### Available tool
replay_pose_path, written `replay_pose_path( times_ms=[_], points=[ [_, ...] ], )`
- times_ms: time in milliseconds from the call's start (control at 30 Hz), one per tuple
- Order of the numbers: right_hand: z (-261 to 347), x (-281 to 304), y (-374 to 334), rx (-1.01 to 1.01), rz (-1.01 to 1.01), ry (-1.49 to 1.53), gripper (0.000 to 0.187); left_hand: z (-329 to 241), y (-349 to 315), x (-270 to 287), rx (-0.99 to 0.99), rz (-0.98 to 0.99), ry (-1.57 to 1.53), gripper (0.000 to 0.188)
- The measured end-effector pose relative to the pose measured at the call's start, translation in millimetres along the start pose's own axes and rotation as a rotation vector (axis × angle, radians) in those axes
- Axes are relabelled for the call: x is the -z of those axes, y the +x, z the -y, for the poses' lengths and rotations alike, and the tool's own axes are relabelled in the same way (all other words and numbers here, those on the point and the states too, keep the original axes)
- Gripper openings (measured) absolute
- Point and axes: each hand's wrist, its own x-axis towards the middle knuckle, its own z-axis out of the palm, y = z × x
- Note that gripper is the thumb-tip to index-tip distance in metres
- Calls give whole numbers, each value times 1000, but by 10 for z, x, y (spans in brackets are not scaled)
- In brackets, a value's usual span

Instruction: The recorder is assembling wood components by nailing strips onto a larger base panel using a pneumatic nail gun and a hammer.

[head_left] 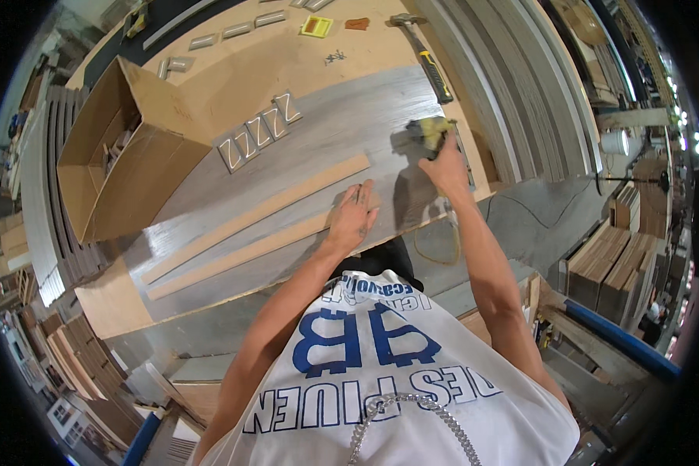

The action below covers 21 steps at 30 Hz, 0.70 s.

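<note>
- Head view: the left hand [354, 217] lies flat, palm down and fingers spread, pressing on the end of a thin wooden strip [250, 250] that runs away to the left across a grey panel [318, 140].
- A second wooden strip [264, 213] lies just beside the first, nearly parallel to it, on the same grey panel, a little farther from the person.
- The right hand [446, 165] is closed around the handle of a yellow power tool [429, 133], which stands on the grey panel near its right edge; the tool's nose is blurred, so how it meets the surface cannot be told.
- A yellow cord [436, 247] loops down below the panel's near edge, under the right forearm.
- The grey panel rests on a tan workbench [240, 78].
- Four small grey blocks with zigzag marks [260, 130] sit in a row on the panel, well apart from both hands.
- An open cardboard box [116, 155] stands at the left end of the workbench, touching the panel's far left corner.
- A hammer [421, 53] with a yellow and black handle lies beyond the power tool, partly on the bench.
- A small yellow tray [316, 27] and a scatter of small nails or screws [334, 57] lie on the bench's far side.
- Stacks of grey boards [512, 85] lie to the right of the bench.
</note>
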Motion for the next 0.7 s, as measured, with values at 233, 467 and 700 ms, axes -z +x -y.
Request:
replay_pose_path(
  times_ms=[233,467,700],
  points=[
    [-233,665,-676,-117,448,484,31,45,-2,18,37,70,-38,63],
    [216,478,-1197,-106,540,487,16,19,-1,83,-29,49,-58,64],
    [133,225,-1189,-98,504,393,17,-7,1,92,8,83,-40,67]
  ],
)
